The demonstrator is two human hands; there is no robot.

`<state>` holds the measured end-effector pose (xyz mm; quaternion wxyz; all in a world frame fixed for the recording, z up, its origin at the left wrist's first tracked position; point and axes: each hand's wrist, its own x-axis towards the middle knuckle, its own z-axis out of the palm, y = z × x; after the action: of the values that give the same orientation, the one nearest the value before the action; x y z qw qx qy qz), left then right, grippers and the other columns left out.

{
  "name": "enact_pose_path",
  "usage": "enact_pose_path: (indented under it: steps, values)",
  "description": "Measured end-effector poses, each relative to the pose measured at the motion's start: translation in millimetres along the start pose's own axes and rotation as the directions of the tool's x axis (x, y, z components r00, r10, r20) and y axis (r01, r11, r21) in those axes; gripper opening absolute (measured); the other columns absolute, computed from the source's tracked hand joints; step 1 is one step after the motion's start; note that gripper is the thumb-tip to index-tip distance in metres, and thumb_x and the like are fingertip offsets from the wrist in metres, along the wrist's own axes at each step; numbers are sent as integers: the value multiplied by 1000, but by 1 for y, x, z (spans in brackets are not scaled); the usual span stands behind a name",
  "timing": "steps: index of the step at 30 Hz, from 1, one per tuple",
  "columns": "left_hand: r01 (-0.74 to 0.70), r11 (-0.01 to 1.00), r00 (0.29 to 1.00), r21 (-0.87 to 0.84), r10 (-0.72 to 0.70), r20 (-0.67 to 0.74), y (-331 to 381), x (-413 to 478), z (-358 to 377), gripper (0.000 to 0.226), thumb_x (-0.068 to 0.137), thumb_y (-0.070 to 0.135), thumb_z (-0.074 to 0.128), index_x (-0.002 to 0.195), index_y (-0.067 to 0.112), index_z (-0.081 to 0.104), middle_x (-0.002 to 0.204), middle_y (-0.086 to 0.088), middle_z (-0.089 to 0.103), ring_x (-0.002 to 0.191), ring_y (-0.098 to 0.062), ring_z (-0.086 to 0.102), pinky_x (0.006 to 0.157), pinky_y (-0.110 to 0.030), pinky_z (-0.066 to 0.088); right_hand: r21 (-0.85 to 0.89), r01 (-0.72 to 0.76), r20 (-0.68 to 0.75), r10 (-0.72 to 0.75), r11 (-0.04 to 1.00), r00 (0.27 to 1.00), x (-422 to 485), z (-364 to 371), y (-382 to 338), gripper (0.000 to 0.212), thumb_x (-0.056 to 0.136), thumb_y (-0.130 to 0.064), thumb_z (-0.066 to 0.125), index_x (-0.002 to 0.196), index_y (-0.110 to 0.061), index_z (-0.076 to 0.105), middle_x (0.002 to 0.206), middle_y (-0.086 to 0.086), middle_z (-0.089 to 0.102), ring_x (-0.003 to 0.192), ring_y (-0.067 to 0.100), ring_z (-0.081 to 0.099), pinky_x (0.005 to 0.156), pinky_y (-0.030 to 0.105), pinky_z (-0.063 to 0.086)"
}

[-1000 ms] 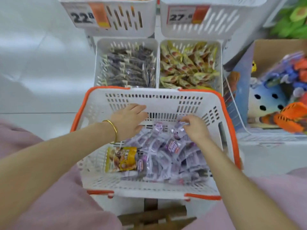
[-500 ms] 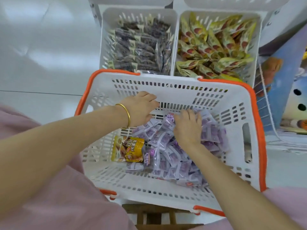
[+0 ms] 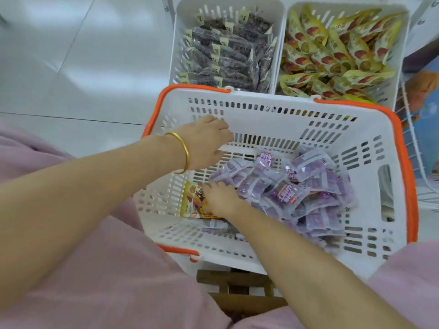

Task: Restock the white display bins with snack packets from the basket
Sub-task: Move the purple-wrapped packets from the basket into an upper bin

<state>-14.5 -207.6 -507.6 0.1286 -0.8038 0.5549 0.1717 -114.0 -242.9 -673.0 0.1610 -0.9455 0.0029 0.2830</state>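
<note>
Gold shows first: a bangle (image 3: 183,150) on the wrist of the left grip (image 3: 206,143). That grip sits inside the basket (image 3: 273,122), fingers curled up against its far wall. No packet shows in it, and I cannot tell whether it is hooked into the slots or merely resting there.

Below it and nearer the body, the right grip (image 3: 221,198) lies palm down across a lone yellow packet (image 3: 191,200), with its fingers bent onto the packet's upper edge. Whether they have closed on anything cannot be made out.

Immediately right of that grip, a deep heap of purple packets (image 3: 297,186) covers much of the basket floor.

Beyond both grips, past the basket's far rim, stand two white bins. The left bin (image 3: 177,55) is packed with dark packets (image 3: 225,48), and the right bin (image 3: 403,43) is heaped with yellow-and-red packets (image 3: 332,51).

By my reading the restock has barely got going. Nothing is lifted or in transit, and the basket holds a large load. Both visible bins look well filled with other products, so the purple stock likely belongs in a bin out of view.
</note>
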Motion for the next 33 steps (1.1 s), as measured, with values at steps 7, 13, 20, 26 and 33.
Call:
enact_pose_path:
  steps: [7,13,20,26,33]
  values:
    - [128,990,985,-53,-121,120,-27,-27,19,42,96,26,40,137,17,39,143,-6,34,132,-26,27,108,-42,31,-165,-193,-104,178,967,978,12,10,-13,47,83,-14,63,127,-9,48,132,13,45,121,30,43,96,40,41]
    - [178,969,978,-170,-154,142,-19,-12,16,50,97,31,43,143,19,28,147,-5,31,134,-26,29,109,-39,30,447,-163,-59,211,879,976,-29,-47,28,22,81,-24,71,69,-16,54,69,1,52,64,16,52,51,29,34]
    - [195,513,959,-836,-279,53,26,21,-25,57,76,33,75,119,12,45,103,2,59,98,-18,59,80,-21,49,962,105,-194,355,254,914,-122,-134,100,21,79,-10,73,99,-10,68,96,10,70,87,20,64,83,42,53]
    - [77,621,984,-780,-174,-41,41,47,-46,36,78,24,74,104,8,55,91,-7,67,80,-24,66,70,-38,55,958,153,-219,273,242,937,-169,-175,137,33,82,-18,72,113,-23,64,98,-5,72,90,14,69,76,39,58]
    - [-136,772,979,-621,10,-203,79,114,-105,48,86,28,65,126,17,41,111,7,57,84,-10,55,63,-21,47,588,-4,-443,326,809,835,-179,-227,168,22,80,-22,74,96,-11,63,83,2,64,72,17,60,71,39,51]
